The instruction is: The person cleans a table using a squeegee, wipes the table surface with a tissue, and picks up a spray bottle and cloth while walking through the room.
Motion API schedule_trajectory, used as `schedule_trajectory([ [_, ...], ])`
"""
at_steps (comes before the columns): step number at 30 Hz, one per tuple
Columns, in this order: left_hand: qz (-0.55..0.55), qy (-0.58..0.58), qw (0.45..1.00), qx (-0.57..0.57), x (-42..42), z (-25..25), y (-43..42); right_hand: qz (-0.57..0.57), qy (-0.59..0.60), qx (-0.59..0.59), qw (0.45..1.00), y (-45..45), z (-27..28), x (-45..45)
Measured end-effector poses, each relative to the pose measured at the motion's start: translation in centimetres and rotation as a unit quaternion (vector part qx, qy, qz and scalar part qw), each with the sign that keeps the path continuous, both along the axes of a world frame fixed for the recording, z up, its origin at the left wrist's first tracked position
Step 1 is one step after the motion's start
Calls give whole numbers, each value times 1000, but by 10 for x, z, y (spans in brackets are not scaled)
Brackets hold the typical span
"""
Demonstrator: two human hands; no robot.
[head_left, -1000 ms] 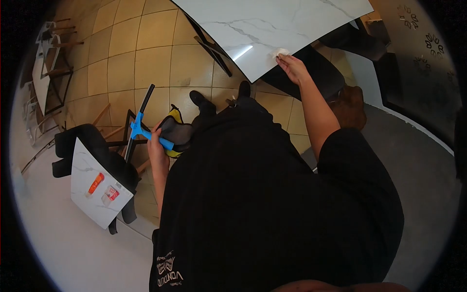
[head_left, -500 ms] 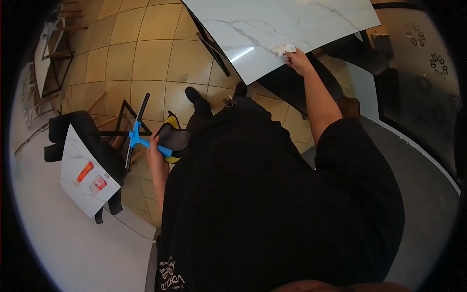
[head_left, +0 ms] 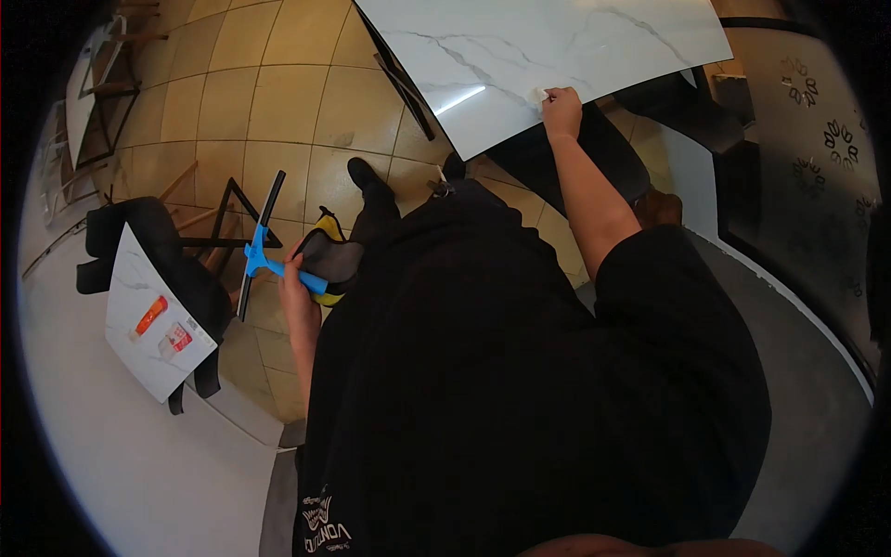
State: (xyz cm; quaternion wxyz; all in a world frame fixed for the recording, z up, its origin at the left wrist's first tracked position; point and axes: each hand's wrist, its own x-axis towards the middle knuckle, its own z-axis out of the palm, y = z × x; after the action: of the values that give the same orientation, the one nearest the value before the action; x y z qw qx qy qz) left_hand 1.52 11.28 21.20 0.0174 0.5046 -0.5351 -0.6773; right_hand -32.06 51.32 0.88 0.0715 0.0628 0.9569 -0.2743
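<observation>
My left hand (head_left: 295, 295) is closed around the blue handle of a squeegee (head_left: 302, 279), whose long black blade slants up beside the hand. A grey mesh and yellow-trimmed pouch (head_left: 332, 262) hangs right next to that handle; whether my fingers also grip it I cannot tell. Over the near edge of a white marble-patterned table (head_left: 575, 46), my right hand (head_left: 562, 113) pinches a crumpled white tissue (head_left: 535, 96) against the tabletop. Most of the tissue is hidden behind the fingers.
A black chair (head_left: 603, 153) is tucked under the near side of the table. To the left, a smaller marble-patterned table (head_left: 139, 357) bears an orange packet (head_left: 150, 317) and a red-and-white packet (head_left: 175, 341). A dark patterned panel (head_left: 798, 195) stands at right.
My right hand has shifted slightly left and turned, and less of the tissue shows now. My left hand still holds the squeegee in nearly the same place.
</observation>
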Motion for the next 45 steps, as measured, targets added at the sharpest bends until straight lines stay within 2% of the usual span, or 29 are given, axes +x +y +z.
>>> schedule_trajectory([
  [3,-9,5,1000,5,1,-4,-6,46,58,33,997,-9,-10,12],
  [7,-27,15,1000,4,-1,-8,-10,107,147,224,958,-24,-16,33],
  [12,-18,6,1000,-1,-2,-10,-14,128,143,254,948,-17,-28,38],
  [17,-13,-2,1000,-8,-4,-9,-16,87,107,140,980,-12,-29,33],
  [24,-20,-14,999,-22,7,-6,-23,67,128,98,985,-16,-34,47],
  [32,-27,-31,998,-39,30,-9,-35,44,141,28,989,-107,-32,80],
  [35,-39,-33,998,-45,37,-14,-47,5,107,5,994,-138,-38,77],
  [39,-68,-28,996,-46,27,-35,-64,108,176,-4,978,-182,-62,67],
  [43,-95,-16,994,-46,27,-34,-77,146,137,-93,975,-237,-57,92],
  [45,-109,-25,993,-47,21,-34,-82,387,80,-59,917,-266,-83,118],
])
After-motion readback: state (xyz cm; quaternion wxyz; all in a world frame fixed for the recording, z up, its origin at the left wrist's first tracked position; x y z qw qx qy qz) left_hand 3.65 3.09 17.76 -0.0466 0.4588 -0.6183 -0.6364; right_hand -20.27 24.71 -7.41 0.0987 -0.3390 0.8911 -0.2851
